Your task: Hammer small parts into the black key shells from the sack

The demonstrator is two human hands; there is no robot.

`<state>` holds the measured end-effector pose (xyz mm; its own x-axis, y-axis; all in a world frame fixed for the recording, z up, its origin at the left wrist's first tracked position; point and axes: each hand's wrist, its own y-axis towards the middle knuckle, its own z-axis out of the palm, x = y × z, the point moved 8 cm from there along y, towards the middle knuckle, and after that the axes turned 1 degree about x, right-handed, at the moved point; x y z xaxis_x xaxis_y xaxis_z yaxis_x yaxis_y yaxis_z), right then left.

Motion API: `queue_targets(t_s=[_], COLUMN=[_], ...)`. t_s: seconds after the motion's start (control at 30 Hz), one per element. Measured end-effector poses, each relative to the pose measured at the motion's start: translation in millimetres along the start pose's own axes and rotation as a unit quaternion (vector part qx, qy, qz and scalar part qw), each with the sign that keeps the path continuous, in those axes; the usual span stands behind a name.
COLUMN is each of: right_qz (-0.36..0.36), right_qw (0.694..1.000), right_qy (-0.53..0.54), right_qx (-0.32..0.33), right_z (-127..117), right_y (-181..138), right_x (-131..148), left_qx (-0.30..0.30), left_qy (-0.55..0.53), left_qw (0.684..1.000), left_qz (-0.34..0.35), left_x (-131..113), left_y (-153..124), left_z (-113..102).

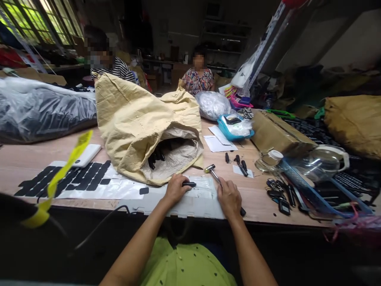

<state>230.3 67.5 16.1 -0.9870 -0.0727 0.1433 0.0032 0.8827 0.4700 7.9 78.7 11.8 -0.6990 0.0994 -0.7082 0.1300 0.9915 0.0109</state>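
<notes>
Green shirt, right fingers around hammer

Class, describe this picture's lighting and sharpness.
Head view: the barred window is bright while the back shelves sink into shadow; head view: the yellow strip looks soft; head view: the hammer in the right hand looks comparatively sharp.

A sack lies beyond the left hand; farther out and right of the right hand sits a jar, a box behind it
</notes>
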Motion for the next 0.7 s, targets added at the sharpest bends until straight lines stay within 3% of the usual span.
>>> queue_targets(t_s=[0.2, 0.3, 0.4, 0.53, 0.7], right_qz=[0.032, 0.014, -0.014, -0.034, -0.030], right_qw=[0.989, 0.964, 0.933, 0.911, 0.911], right_qy=[0.147, 0.265, 0.356, 0.398, 0.392], right_qx=[-0.003, 0.002, 0.053, 0.098, 0.126], right_z=[-19.3, -32.5, -38.4, -43.7, -35.3], right_y=[-2.6, -7.4, -12.5, -19.2, -28.9], right_x=[-1.0, 16.1, 41.7, 62.8, 63.4], left_qx=[-0.003, -0.012, -0.016, -0.007, -0.013], left_qy=[0.008, 0.001, -0.006, -0.006, -0.002], left_qw=[1.000, 0.999, 0.997, 0.996, 0.996], left_qz=[-0.011, -0.036, -0.073, -0.094, -0.093], left_x=[5.0, 4.8, 6.5, 6.1, 5.6], left_y=[2.8, 3.4, 4.6, 6.3, 7.3], left_z=[-0.3, -2.0, -3.2, -2.6, -1.9])
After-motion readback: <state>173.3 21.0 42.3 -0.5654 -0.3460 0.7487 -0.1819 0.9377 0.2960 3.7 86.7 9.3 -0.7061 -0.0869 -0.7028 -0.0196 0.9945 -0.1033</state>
